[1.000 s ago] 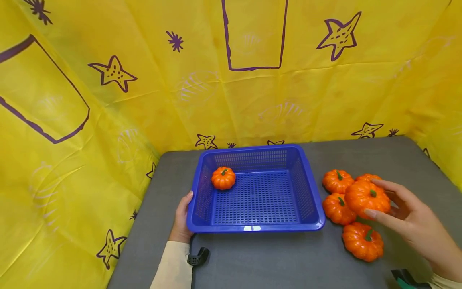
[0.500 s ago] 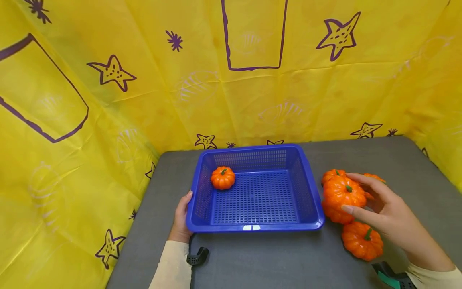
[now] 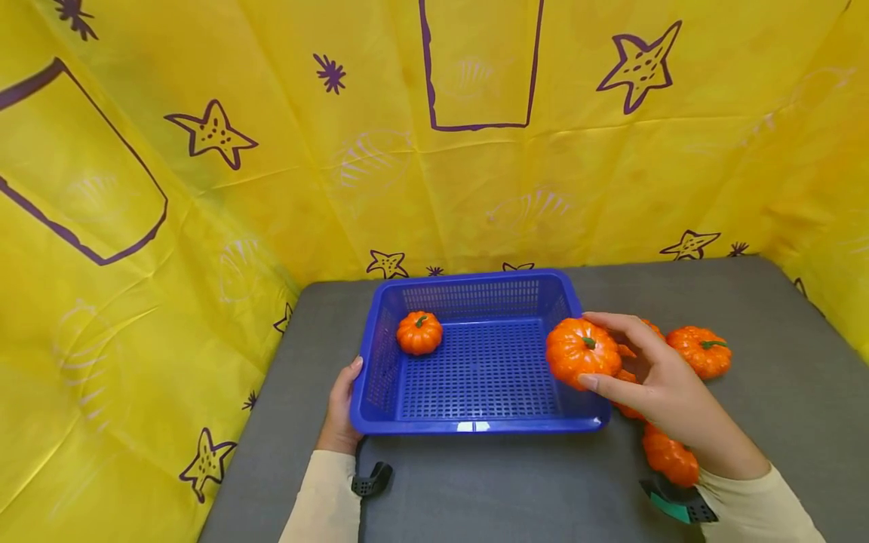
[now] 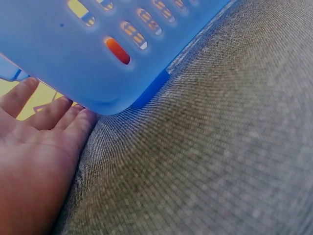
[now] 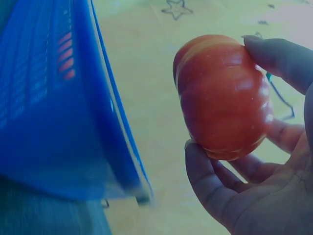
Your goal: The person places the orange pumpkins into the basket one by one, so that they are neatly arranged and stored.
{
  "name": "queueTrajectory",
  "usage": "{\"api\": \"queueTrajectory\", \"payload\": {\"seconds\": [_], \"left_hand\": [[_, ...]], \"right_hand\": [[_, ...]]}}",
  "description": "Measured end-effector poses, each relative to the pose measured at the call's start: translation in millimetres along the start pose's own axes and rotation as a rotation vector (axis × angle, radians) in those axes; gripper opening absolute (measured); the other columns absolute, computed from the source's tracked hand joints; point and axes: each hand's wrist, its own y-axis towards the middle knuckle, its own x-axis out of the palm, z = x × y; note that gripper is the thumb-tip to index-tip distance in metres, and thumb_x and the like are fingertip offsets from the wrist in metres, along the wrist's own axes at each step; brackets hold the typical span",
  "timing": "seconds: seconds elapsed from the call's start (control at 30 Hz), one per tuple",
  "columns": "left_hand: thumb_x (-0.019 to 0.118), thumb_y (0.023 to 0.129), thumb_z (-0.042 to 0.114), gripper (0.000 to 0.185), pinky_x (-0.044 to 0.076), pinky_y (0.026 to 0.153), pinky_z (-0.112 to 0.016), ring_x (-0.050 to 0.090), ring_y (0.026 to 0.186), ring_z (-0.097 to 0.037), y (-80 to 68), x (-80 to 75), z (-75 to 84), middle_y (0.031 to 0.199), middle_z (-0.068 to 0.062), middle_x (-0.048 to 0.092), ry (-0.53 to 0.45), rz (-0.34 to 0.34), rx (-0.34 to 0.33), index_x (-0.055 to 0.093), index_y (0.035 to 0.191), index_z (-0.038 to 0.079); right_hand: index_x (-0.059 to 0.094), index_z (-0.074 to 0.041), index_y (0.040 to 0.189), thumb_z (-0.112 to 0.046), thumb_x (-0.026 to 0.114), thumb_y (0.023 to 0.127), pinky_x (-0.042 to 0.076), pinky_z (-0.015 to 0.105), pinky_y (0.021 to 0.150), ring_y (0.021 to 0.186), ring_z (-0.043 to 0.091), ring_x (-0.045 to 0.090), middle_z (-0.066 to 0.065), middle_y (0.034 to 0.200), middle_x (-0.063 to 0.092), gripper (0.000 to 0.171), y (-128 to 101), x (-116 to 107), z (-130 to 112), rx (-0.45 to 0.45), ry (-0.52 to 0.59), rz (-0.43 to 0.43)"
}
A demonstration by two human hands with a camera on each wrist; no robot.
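Leftward comes the right hand (image 3: 661,388), carrying the held pumpkin (image 3: 582,353) away from the pile and up to the right rim of the basket (image 3: 421,428)! Thumb on the near side, fingers behind: that pumpkin is well in its grasp. From the head it overlaps the rim, but the right wrist view shows a gap beside the basket, so it isn't inside yet. Most of the crossing looks done, I'd judge, with the release still to be made. Over on the other side, the left hand (image 3: 342,407) hasn't budged, fingers touching the basket's left side; whether they curl round it, I can't tell. Inside, toward the far left, sits the lone pumpkin (image 3: 419,333), leaving plenty of bare floor. And on the surface (image 3: 509,490), right of the basket, the loose pumpkins (image 3: 701,351) lie partly hidden behind the hand.
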Motion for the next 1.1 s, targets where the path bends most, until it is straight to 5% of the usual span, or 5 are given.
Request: {"api": "queueTrajectory", "payload": {"seconds": [0.6,1.1], "left_hand": [[0.044,0.111,0.046,0.066,0.057,0.092,-0.040,0.065,0.110,-0.027,-0.6,0.5,-0.4,0.137,-0.016,0.064,0.056,0.012,0.022,0.039,0.161,0.004],[0.043,0.111,0.048,0.068,0.057,0.092,-0.040,0.065,0.110,-0.026,-1.9,0.4,0.3,0.137,-0.016,0.065,0.060,0.022,0.011,0.038,0.161,0.002]], "right_hand": [[0.058,-0.009,0.151,0.000,0.087,0.092,0.059,0.032,0.092,0.115,0.027,0.065,0.006,0.146,0.056,0.066,24,54,7,-0.095,-0.004,-0.084],[0.060,-0.012,0.150,-0.015,0.090,0.092,0.059,0.039,0.093,0.122,0.028,0.060,0.007,0.142,0.058,0.066,45,97,9,-0.038,-0.027,-0.102]]}}
